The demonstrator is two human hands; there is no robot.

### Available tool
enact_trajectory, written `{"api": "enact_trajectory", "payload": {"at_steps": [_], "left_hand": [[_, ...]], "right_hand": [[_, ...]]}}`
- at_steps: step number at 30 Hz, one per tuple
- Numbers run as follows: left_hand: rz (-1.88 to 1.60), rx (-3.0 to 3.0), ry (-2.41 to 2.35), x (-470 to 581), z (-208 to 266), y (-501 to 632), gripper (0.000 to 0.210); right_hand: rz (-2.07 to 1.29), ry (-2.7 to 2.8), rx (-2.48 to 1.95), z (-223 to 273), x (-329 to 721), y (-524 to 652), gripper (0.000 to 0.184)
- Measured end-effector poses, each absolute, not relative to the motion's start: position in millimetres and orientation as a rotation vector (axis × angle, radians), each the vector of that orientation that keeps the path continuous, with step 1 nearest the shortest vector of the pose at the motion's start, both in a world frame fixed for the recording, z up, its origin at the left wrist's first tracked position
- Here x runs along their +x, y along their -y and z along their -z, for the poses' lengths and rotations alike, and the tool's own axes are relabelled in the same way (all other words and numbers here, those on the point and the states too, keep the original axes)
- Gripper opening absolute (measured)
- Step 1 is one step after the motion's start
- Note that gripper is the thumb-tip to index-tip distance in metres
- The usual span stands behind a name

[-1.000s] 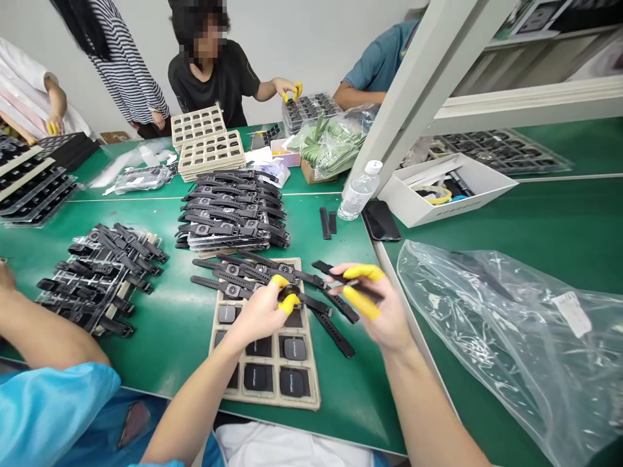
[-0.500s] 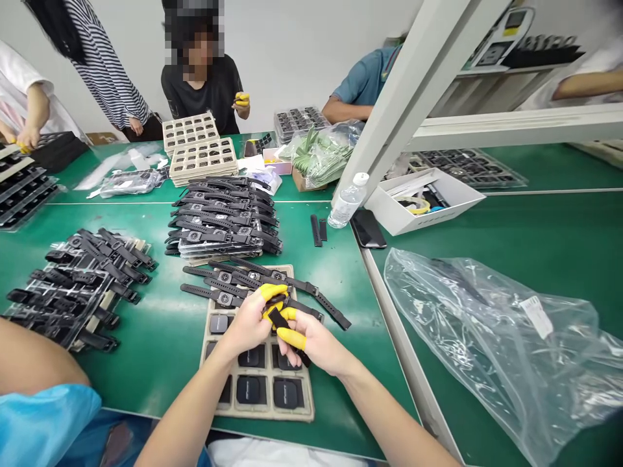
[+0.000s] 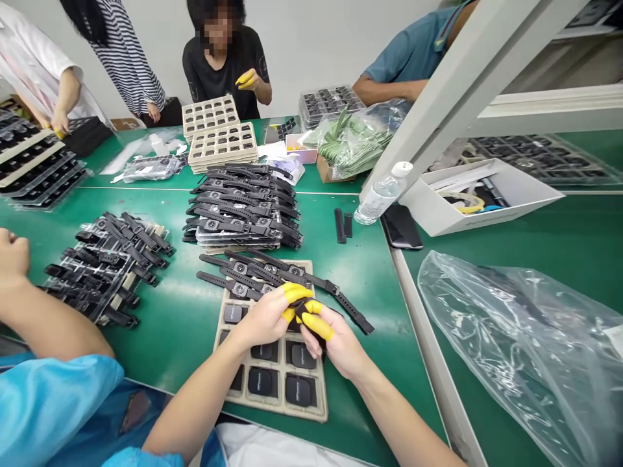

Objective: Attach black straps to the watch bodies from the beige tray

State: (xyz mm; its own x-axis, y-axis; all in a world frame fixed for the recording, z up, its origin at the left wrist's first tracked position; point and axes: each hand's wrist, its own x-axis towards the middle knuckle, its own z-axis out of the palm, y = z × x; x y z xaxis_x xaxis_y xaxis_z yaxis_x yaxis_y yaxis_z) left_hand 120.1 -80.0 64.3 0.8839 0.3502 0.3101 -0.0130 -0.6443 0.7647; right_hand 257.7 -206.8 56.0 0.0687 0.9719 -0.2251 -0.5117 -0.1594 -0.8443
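1. Left hand (image 3: 267, 318) and right hand (image 3: 338, 338), together, pinch a small black piece (image 3: 302, 309) between yellow-sheathed fingertips (image 3: 318, 325) above the tray (image 3: 272, 407).
2. Step in hand, by inference: strap-fitting or adjustment; the grasp itself hides the exact contact.
3. Next move calls for steady support from one side, fine alignment from the other.

Yellow-tipped fingers (image 3: 317, 326), green table (image 3: 374, 279), striped top (image 3: 125, 61); strap (image 3: 301, 309) apparently black.

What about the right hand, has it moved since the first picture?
Yes. Against the beige tray, the right hand has moved left, from beyond the tray's right edge to meet the left hand.
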Motion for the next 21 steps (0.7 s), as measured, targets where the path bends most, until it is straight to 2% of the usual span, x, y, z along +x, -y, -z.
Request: {"api": "enact_trajectory", "payload": {"at_steps": [13,21], "left_hand": [[-0.666,2.213,-0.319,124,-62,87,0.041],[-0.503,2.312,-0.304,122,-67,85,0.043]], "right_hand": [[-1.472,0.374,-0.933,-60,255,206,0.038],[-1.471,0.286,-0.961,-63,258,205,0.045]]}}
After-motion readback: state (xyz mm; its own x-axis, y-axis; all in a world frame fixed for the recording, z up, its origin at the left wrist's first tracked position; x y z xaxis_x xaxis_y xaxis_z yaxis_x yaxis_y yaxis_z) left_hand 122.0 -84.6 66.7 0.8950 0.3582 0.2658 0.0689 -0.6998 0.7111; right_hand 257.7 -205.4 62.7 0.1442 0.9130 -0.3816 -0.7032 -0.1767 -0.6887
